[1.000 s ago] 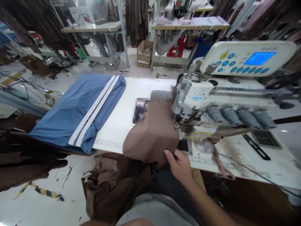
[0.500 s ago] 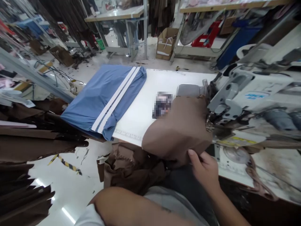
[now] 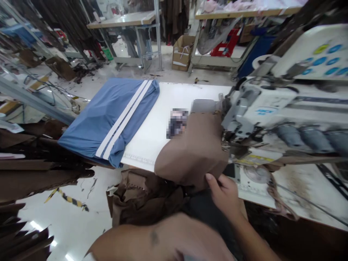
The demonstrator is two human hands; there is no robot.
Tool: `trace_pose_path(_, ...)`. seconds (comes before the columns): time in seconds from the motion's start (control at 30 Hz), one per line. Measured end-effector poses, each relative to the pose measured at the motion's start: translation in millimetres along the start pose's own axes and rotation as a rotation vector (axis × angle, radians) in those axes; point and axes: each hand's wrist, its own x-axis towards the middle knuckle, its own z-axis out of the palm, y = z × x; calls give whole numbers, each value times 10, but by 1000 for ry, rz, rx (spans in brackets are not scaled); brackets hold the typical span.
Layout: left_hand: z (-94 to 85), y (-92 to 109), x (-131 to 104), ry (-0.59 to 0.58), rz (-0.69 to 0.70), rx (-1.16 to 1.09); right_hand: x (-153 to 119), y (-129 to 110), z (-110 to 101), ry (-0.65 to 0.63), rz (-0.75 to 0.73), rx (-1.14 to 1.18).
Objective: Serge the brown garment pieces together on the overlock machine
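My right hand (image 3: 224,194) pinches the near edge of a brown fabric piece (image 3: 195,145), thumb on top and fingers partly hidden beneath. The far right side of this piece lies at the needle area of a white sewing machine (image 3: 261,101). My left arm crosses the bottom of the view, and my left hand (image 3: 201,235) appears blurred there, its fingers not distinguishable. It is nearest to my lap and a heap of brown fabric (image 3: 146,195) hanging below the table's front edge.
Blue cloth with two white stripes (image 3: 108,116) covers the left end of the white table (image 3: 144,145). A pixelated item (image 3: 176,123) lies beside the brown piece. Brown garments (image 3: 32,177) hang at the left. A cardboard box (image 3: 181,54) stands on the floor behind.
The view has shifted, so the table and machine appear further left. My left arm has swung up and further into view. My right hand keeps its grip on the brown fabric.
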Motion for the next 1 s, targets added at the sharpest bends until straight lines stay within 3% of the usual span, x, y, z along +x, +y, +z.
trace_pose_path(0.03, -204, -3, -7, 178, 32, 155, -7, 5, -6, -1, -16, 11)
trace_pose_path(0.07, -403, -43, -15, 443, 37, 356, -17, 7, -14, 3, -40, 22)
trace_pose_path(0.1, -582, -117, -29, 742, 1, 552, -29, 3, -23, 12, -70, 32)
trace_pose_path(0.13, -728, -214, -54, 900, -86, 675, -42, -8, -33, 21, -102, 43)
trace_pose_path(0.17, -836, -323, -98, 911, -187, 717, -54, -27, -43, 28, -126, 54)
trace_pose_path(0.23, -939, -520, -254, 718, -363, 611, -77, -83, -60, 15, -141, 86)
trace_pose_path(0.27, -950, -588, -362, 703, -422, 487, -85, -113, -62, -1, -130, 111)
trace_pose_path(0.33, -931, -642, -592, 816, -511, 219, -93, -156, -53, -25, -82, 171)
trace_pose_path(0.43, -875, -571, -824, 824, -690, 142, -97, -165, -19, 1, -2, 232)
trace_pose_path(0.53, -833, -461, -868, 848, -708, 135, -104, -131, -14, -9, -48, 237)
trace_pose_path(0.63, -816, -395, -856, 789, -737, 232, -111, -94, -50, -25, -146, 195)
trace_pose_path(0.77, -800, -353, -866, 971, -669, 173, -117, -71, -86, -3, -203, 156)
trace_pose_path(0.87, -801, -307, -864, 964, -749, 162, -131, -74, -66, 7, -245, 132)
trace_pose_path(0.93, -807, -272, -854, 1040, -706, 121, -146, -76, -44, -4, -255, 121)
trace_pose_path(1.0, -808, -244, -844, 1023, -733, 91, -158, -74, -30, -30, -263, 113)
